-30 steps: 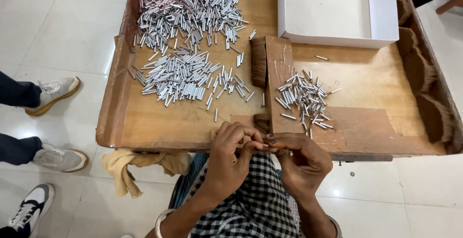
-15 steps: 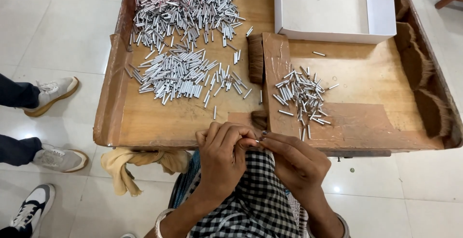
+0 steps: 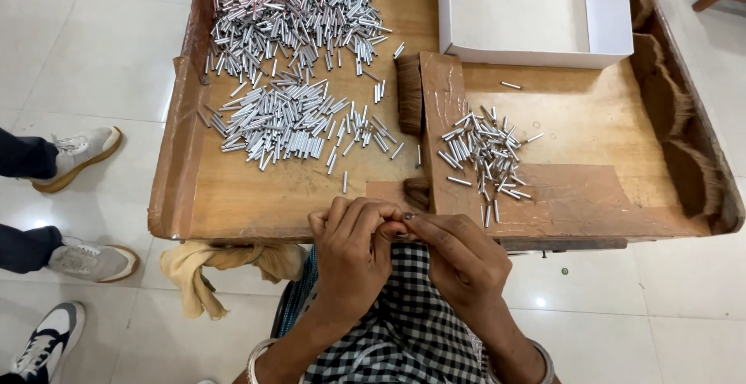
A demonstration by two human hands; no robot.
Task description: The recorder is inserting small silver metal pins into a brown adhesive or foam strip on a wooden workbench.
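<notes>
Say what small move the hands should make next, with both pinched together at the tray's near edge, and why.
Probably the right hand should lay the small piece pinched between the fingertips onto the small pile of metal tubes. The left hand meets it at the near edge of the wooden tray; that pile is nearest, and the big heap of tubes lies farther left. What is pinched is too small to tell.

We look down on a wooden tray table | our left hand and right hand meet fingertip to fingertip at its near edge, pinching something too small to tell | big heap of metal tubes left | smaller pile right | white box behind.
</notes>
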